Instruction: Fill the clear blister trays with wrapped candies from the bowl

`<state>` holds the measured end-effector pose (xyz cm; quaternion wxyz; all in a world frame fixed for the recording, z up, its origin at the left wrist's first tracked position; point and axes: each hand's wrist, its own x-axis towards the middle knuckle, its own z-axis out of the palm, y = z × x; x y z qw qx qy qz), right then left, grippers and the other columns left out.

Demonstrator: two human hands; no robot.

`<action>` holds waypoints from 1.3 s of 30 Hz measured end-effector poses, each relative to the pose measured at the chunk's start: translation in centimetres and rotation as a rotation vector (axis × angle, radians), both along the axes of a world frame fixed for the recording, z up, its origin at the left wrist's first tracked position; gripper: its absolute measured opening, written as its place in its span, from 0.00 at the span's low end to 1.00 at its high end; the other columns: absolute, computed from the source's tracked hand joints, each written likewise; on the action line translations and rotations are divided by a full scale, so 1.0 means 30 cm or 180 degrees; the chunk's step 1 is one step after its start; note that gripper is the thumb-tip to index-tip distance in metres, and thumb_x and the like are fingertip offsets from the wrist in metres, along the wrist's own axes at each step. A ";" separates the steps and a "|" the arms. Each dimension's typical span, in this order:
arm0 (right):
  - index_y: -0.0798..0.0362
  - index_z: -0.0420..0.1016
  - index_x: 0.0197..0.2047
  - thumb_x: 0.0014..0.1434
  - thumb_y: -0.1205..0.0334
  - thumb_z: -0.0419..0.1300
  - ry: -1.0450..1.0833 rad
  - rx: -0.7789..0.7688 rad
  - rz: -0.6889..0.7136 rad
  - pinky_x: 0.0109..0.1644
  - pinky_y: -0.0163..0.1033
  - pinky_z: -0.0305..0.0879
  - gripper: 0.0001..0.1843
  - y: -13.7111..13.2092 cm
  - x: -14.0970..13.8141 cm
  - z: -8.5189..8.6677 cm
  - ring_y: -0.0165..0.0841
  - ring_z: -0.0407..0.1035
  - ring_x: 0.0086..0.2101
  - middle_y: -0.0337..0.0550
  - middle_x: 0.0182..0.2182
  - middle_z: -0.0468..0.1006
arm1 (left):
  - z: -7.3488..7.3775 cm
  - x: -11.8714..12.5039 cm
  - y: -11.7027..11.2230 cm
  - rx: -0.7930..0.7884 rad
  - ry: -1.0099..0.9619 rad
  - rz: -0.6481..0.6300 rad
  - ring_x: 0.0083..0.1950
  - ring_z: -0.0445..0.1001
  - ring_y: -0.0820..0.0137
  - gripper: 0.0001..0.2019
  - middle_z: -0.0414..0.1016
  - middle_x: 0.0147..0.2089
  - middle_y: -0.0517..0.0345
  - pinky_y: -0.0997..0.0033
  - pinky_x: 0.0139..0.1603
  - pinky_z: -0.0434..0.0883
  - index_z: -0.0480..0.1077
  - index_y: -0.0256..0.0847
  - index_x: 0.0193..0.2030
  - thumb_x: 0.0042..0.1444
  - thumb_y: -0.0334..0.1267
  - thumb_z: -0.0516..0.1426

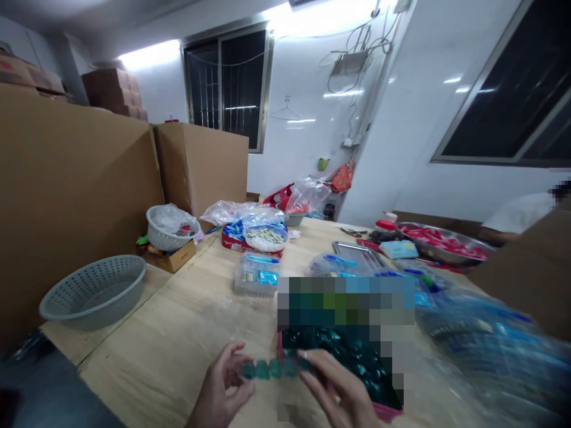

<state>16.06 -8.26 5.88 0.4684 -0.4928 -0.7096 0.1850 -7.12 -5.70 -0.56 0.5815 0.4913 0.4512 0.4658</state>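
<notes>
- The left hand [220,386] pinches one end of a strip of teal packets [272,369], its fingers [234,359] closed narrowly on the strip.
- The right hand [341,389] grips the other end, its fingers [323,371] curled over the last packet; 5 packets show between the hands, held in the air above the table.
- Just beside the right hand, a pink-rimmed tray [383,410] holds a heap of dark green shiny packets [343,356]; a pixelated patch hides part of it.
- To the right lies clear plastic sheeting with blue in it [482,351], blurred.
- On the wooden table [178,339], left, sits a grey perforated basin [93,291].
- Farther on are a clear box with blue-labelled items [256,276], a steel tray [357,255] and a metal basin of red packets [441,244].
- Beyond stand a white basket [172,232] and large cardboard boxes [75,196]; a person in a white sleeve [517,214] is at far right.
</notes>
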 end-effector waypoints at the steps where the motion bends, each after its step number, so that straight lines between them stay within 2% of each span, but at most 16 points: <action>1: 0.50 0.80 0.41 0.58 0.53 0.60 0.0309 -0.0229 -0.0024 0.37 0.34 0.73 0.13 0.044 0.006 0.026 0.38 0.76 0.36 0.47 0.36 0.81 | 0.035 0.018 0.035 -0.0052 -0.0036 0.0016 0.41 0.76 0.61 0.29 0.77 0.43 0.45 0.69 0.36 0.72 0.64 0.39 0.52 0.42 0.42 0.65; 4: 0.53 0.80 0.39 0.50 0.47 0.65 0.1170 -0.0703 -0.0204 0.33 0.36 0.71 0.19 0.188 0.016 0.072 0.37 0.74 0.31 0.45 0.31 0.81 | 0.144 0.058 0.166 0.0002 -0.0106 0.0267 0.28 0.74 0.68 0.21 0.77 0.35 0.50 0.74 0.25 0.67 0.66 0.37 0.43 0.41 0.38 0.63; 7: 0.55 0.78 0.34 0.44 0.47 0.69 0.1844 -0.1011 -0.0202 0.27 0.33 0.63 0.20 0.341 0.024 0.081 0.30 0.68 0.24 0.40 0.23 0.76 | 0.231 0.079 0.332 0.0280 -0.0013 0.0341 0.24 0.71 0.72 0.14 0.76 0.28 0.55 0.77 0.22 0.63 0.69 0.35 0.34 0.38 0.36 0.63; 9: 0.56 0.77 0.29 0.40 0.47 0.70 0.2223 -0.1163 -0.0123 0.26 0.32 0.60 0.20 0.447 0.031 0.071 0.28 0.65 0.22 0.39 0.21 0.74 | 0.272 0.088 0.450 0.0430 0.0073 0.0344 0.23 0.70 0.74 0.12 0.75 0.24 0.57 0.78 0.22 0.62 0.71 0.34 0.31 0.37 0.35 0.63; 13: 0.55 0.74 0.24 0.31 0.49 0.72 0.2745 -0.1496 -0.0288 0.26 0.32 0.59 0.21 0.642 0.043 0.030 0.28 0.66 0.24 0.39 0.21 0.74 | 0.320 0.110 0.652 0.0717 0.0726 0.0411 0.20 0.68 0.74 0.07 0.72 0.21 0.60 0.78 0.21 0.61 0.71 0.34 0.29 0.40 0.33 0.60; 17: 0.54 0.71 0.21 0.30 0.50 0.71 0.2765 -0.1577 -0.0421 0.25 0.32 0.58 0.20 0.769 0.050 -0.020 0.27 0.64 0.21 0.37 0.17 0.71 | 0.327 0.136 0.773 0.0976 0.1388 0.0583 0.20 0.68 0.73 0.03 0.70 0.19 0.61 0.76 0.22 0.61 0.72 0.35 0.26 0.41 0.31 0.59; 20: 0.54 0.71 0.21 0.31 0.51 0.71 0.2663 -0.1501 -0.0564 0.26 0.33 0.57 0.19 0.815 0.050 -0.055 0.28 0.63 0.21 0.37 0.16 0.70 | 0.312 0.145 0.816 0.1101 0.1744 0.0718 0.22 0.69 0.71 0.01 0.69 0.19 0.62 0.74 0.25 0.62 0.72 0.36 0.24 0.40 0.30 0.60; 24: 0.54 0.70 0.18 0.32 0.51 0.70 0.2393 -0.1313 -0.0758 0.26 0.34 0.54 0.18 0.847 0.042 -0.099 0.28 0.62 0.21 0.37 0.16 0.70 | 0.293 0.141 0.835 0.1242 0.2181 0.0893 0.28 0.70 0.68 0.03 0.69 0.21 0.61 0.72 0.32 0.63 0.71 0.38 0.22 0.39 0.29 0.61; 29: 0.54 0.69 0.18 0.33 0.49 0.69 0.2115 -0.1101 -0.0995 0.27 0.35 0.54 0.18 0.888 0.033 -0.144 0.30 0.62 0.23 0.35 0.16 0.68 | 0.276 0.132 0.837 0.1365 0.2765 0.1110 0.32 0.71 0.67 0.10 0.71 0.26 0.60 0.71 0.35 0.63 0.71 0.38 0.34 0.42 0.32 0.62; 31: 0.54 0.69 0.20 0.32 0.50 0.69 0.2060 -0.1072 -0.1103 0.27 0.34 0.56 0.19 0.899 0.032 -0.155 0.30 0.62 0.23 0.34 0.17 0.68 | 0.267 0.128 0.838 0.1395 0.2980 0.1121 0.33 0.72 0.67 0.11 0.71 0.28 0.59 0.71 0.36 0.63 0.70 0.38 0.36 0.44 0.35 0.63; 35: 0.55 0.72 0.20 0.36 0.49 0.68 0.1965 -0.1233 -0.0987 0.25 0.34 0.55 0.18 0.897 0.032 -0.156 0.29 0.61 0.22 0.35 0.16 0.70 | 0.249 0.118 0.840 0.1386 0.2965 0.1131 0.32 0.72 0.67 0.10 0.70 0.26 0.60 0.72 0.35 0.62 0.69 0.39 0.33 0.45 0.38 0.63; 39: 0.56 0.75 0.21 0.37 0.51 0.68 0.1966 -0.1399 -0.0832 0.24 0.33 0.55 0.15 0.882 0.028 -0.138 0.28 0.61 0.21 0.36 0.16 0.71 | 0.224 0.106 0.834 0.1386 0.2811 0.1102 0.30 0.71 0.67 0.10 0.68 0.24 0.62 0.72 0.33 0.61 0.71 0.40 0.34 0.43 0.35 0.63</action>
